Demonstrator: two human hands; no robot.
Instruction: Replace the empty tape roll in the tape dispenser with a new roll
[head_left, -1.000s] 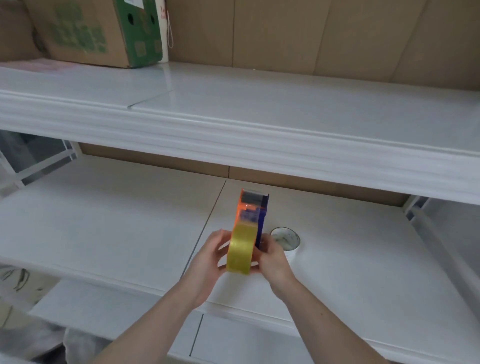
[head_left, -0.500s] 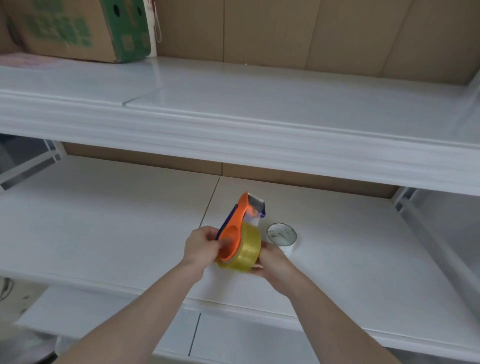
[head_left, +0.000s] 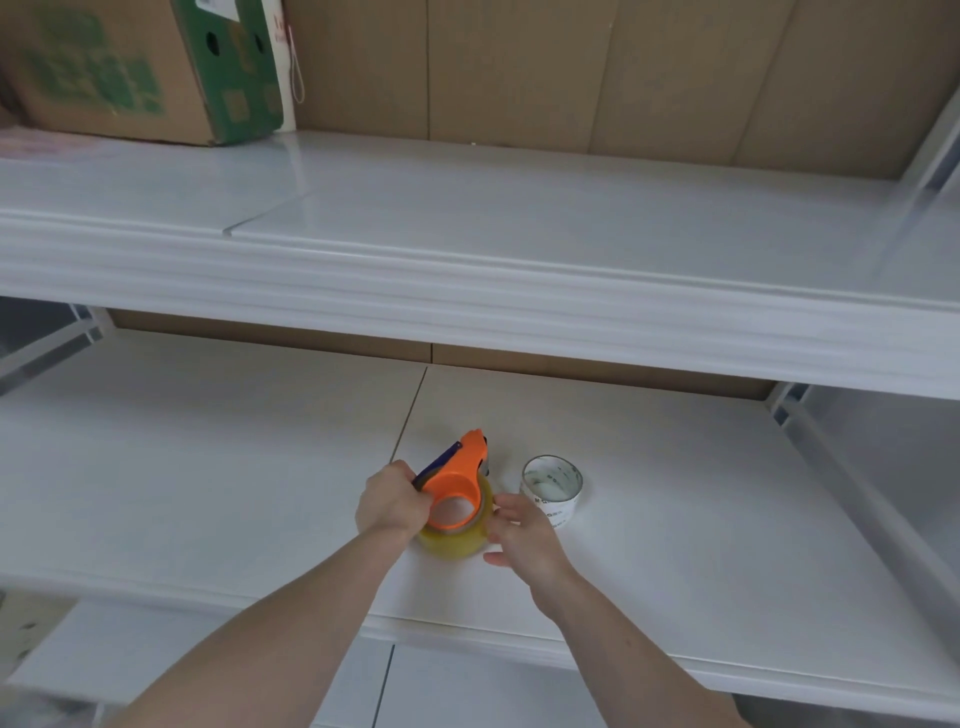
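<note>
An orange tape dispenser (head_left: 460, 470) with a dark blue handle lies flat on the middle white shelf (head_left: 208, 467), with a yellowish roll of tape (head_left: 457, 540) seated in it. My left hand (head_left: 392, 501) grips the dispenser's handle side. My right hand (head_left: 519, 530) rests against the right side of the roll, fingers spread and loosely touching it. An empty white tape core (head_left: 552, 486) stands on the shelf just right of the dispenser, close to my right hand.
An upper white shelf (head_left: 519, 234) overhangs the work area, carrying a cardboard box with green print (head_left: 140, 67) at the far left. Brown board backs both shelves. White frame posts stand at the right (head_left: 831, 467) and left edges.
The dispenser with the roll has gone from upright on edge, held in both hands, to lying flat on the shelf. My right hand has loosened its hold on the roll.
</note>
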